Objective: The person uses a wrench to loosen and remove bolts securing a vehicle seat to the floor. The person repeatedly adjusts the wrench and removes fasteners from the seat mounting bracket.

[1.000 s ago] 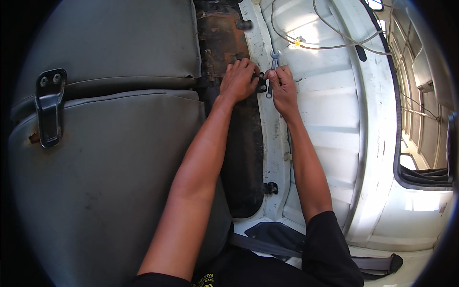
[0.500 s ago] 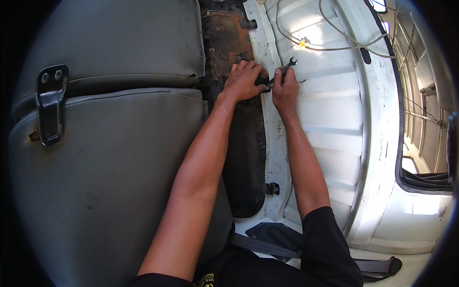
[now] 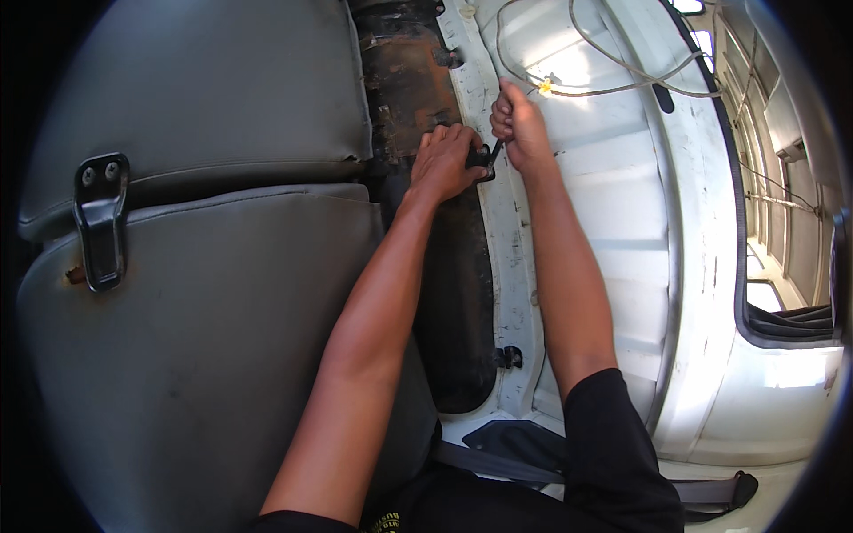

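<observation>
A: In the head view, which way does the wrench (image 3: 498, 151) point?

B: Its long axis slants. It comes out below the fingers of the right hand (image 3: 517, 126) and runs down and a little left, toward the thumb of the left hand (image 3: 442, 163).

A: And how does it look?

B: Only a short, slim length shows: a straight, dark shaft without visible shine, standing out against the pale metal strip (image 3: 513, 293) behind it.

A: How are the fingers set?

B: The right ones are closed in a fist around the wrench. The left ones are bent, their tips over the dark panel (image 3: 449, 302), with the thumb at a black bracket (image 3: 481, 161). Whether they pinch it, one cannot tell.

A: What is hard to make out?

B: The wrench's upper part is hidden inside the right fist. Its lower end merges with the dark bracket beside the left thumb, so its contact there is unclear. The left hand covers part of the bracket too. Above and right of the right fingers, a thin cable (image 3: 597, 93) is cut off by the top edge.
</observation>
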`<state>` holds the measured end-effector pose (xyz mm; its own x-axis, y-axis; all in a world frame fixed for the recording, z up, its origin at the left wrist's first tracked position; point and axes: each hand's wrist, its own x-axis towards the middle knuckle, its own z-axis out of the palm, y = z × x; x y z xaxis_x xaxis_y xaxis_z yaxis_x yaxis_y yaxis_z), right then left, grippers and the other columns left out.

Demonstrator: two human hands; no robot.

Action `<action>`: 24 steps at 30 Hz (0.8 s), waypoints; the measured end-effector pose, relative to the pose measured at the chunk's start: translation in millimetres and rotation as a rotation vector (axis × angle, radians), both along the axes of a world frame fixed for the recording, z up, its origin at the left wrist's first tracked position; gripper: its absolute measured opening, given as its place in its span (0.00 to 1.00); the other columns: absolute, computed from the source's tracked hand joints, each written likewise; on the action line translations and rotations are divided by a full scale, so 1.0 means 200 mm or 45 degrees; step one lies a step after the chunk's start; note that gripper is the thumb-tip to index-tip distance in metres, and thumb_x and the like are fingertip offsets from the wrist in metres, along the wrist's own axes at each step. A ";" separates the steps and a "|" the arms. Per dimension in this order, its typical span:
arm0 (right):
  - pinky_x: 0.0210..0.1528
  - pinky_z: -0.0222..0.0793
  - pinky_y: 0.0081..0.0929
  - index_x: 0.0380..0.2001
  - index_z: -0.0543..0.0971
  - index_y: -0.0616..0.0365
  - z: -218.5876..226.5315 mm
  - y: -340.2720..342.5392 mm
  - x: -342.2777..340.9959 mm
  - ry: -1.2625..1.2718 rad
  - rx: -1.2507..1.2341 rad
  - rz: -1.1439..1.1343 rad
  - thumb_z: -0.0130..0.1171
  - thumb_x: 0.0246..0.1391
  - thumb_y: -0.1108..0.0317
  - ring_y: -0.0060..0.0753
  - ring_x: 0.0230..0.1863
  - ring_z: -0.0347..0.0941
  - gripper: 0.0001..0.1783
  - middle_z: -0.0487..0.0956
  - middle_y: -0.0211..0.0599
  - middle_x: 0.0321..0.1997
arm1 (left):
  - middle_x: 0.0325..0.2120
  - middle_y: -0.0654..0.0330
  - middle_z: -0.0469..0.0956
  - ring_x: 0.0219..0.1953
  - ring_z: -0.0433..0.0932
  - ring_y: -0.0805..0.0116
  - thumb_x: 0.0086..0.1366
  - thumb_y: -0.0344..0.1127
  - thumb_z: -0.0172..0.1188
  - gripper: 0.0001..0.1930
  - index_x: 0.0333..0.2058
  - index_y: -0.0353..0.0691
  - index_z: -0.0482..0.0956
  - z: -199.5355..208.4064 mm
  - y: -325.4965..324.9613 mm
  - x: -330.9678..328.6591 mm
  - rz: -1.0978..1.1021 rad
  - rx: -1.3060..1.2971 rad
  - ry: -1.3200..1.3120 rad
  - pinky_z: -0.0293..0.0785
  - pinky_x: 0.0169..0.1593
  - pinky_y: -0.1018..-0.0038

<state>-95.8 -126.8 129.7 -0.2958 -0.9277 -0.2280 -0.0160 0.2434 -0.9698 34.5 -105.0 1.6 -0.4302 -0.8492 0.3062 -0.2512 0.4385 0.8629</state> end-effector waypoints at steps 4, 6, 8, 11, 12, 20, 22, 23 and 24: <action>0.25 0.46 0.27 0.20 0.60 0.45 -0.03 0.09 0.03 0.029 -0.171 -0.115 0.53 0.80 0.54 0.21 0.19 0.48 0.29 0.56 0.21 0.18 | 0.52 0.60 0.80 0.62 0.76 0.53 0.58 0.44 0.83 0.27 0.54 0.50 0.82 0.00 0.00 -0.01 -0.006 -0.014 0.004 0.67 0.66 0.56; 0.25 0.46 0.28 0.20 0.60 0.45 -0.06 0.18 0.03 0.015 -0.345 -0.163 0.53 0.81 0.55 0.21 0.19 0.47 0.29 0.55 0.21 0.18 | 0.52 0.61 0.80 0.62 0.76 0.53 0.58 0.44 0.84 0.28 0.54 0.50 0.82 -0.01 -0.01 -0.01 -0.002 -0.029 0.013 0.67 0.65 0.56; 0.28 0.47 0.31 0.19 0.58 0.46 -0.12 0.32 0.05 -0.042 -0.568 -0.162 0.51 0.82 0.61 0.22 0.21 0.47 0.30 0.53 0.21 0.19 | 0.52 0.61 0.80 0.62 0.76 0.53 0.58 0.45 0.84 0.28 0.54 0.50 0.81 -0.03 -0.01 0.00 0.011 -0.043 0.022 0.67 0.65 0.55; 0.31 0.49 0.35 0.19 0.57 0.48 -0.25 0.59 0.04 -0.145 -0.865 -0.211 0.49 0.81 0.67 0.24 0.23 0.47 0.30 0.51 0.22 0.19 | 0.52 0.61 0.81 0.62 0.75 0.53 0.58 0.46 0.84 0.28 0.54 0.50 0.81 -0.01 -0.01 0.00 0.006 -0.022 -0.012 0.67 0.66 0.55; 0.32 0.49 0.35 0.19 0.57 0.48 -0.28 0.62 0.05 -0.121 -0.900 -0.201 0.48 0.81 0.67 0.24 0.22 0.47 0.30 0.50 0.22 0.19 | 0.52 0.61 0.81 0.62 0.75 0.53 0.58 0.46 0.84 0.28 0.54 0.50 0.82 -0.01 -0.01 0.00 0.000 -0.016 -0.019 0.67 0.66 0.55; 0.34 0.48 0.35 0.19 0.54 0.46 -0.18 0.59 0.01 -0.245 -0.952 -0.283 0.44 0.81 0.62 0.25 0.23 0.44 0.29 0.45 0.23 0.19 | 0.53 0.61 0.81 0.64 0.74 0.51 0.59 0.51 0.83 0.29 0.55 0.51 0.82 -0.01 -0.03 0.00 -0.094 0.101 -0.030 0.65 0.67 0.54; 0.29 0.48 0.33 0.19 0.57 0.45 -0.13 0.50 0.01 -0.165 -0.808 -0.298 0.48 0.80 0.63 0.23 0.21 0.44 0.28 0.48 0.22 0.18 | 0.52 0.61 0.81 0.62 0.75 0.52 0.57 0.50 0.84 0.28 0.53 0.50 0.83 -0.02 -0.03 0.00 -0.057 0.042 -0.003 0.66 0.66 0.54; 0.28 0.47 0.32 0.20 0.58 0.45 -0.12 0.44 0.03 -0.075 -0.735 -0.264 0.49 0.80 0.63 0.23 0.20 0.45 0.28 0.49 0.21 0.18 | 0.52 0.60 0.81 0.62 0.75 0.52 0.56 0.50 0.84 0.28 0.52 0.50 0.83 -0.03 -0.04 -0.01 -0.034 0.004 0.014 0.66 0.65 0.54; 0.26 0.47 0.31 0.20 0.58 0.45 -0.10 0.39 0.06 0.013 -0.660 -0.229 0.51 0.80 0.63 0.22 0.19 0.45 0.28 0.50 0.21 0.18 | 0.52 0.61 0.81 0.62 0.75 0.52 0.56 0.50 0.85 0.28 0.52 0.50 0.83 -0.03 -0.03 -0.01 -0.043 0.013 0.014 0.66 0.65 0.53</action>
<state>-84.3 -49.1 108.9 -0.4596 -0.8525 0.2490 -0.0281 -0.2663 -0.9635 33.3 -111.1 -4.7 -0.4552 -0.8373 0.3028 -0.2270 0.4380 0.8699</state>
